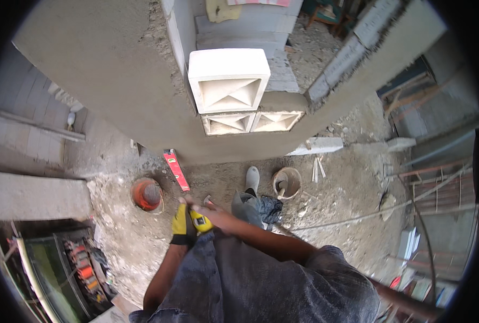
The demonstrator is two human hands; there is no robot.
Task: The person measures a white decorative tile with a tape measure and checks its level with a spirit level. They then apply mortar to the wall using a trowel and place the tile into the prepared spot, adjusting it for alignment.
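Both my hands meet low in front of my body at a yellow tape measure (201, 222). My left hand (182, 225), in a yellow and black glove, closes on its left side. My bare right hand (209, 213) reaches across its top with the fingers together, the fingertips close to the glove; its grip is partly hidden. Ahead of them a red spirit level (176, 171) stands tilted by the plastered wall (137, 91). Higher up, a white ventilation block (229, 64) rests on two similar blocks (227, 124) set side by side in the wall opening.
An orange bucket (147, 195) stands left of the level. Right of my white boot (253, 178) is another bucket (287, 182) holding a tool. Thin sticks (319, 168) and a pale block (317, 146) lie by the wall. Rubble covers the ground; metal mesh (441, 191) stands right.
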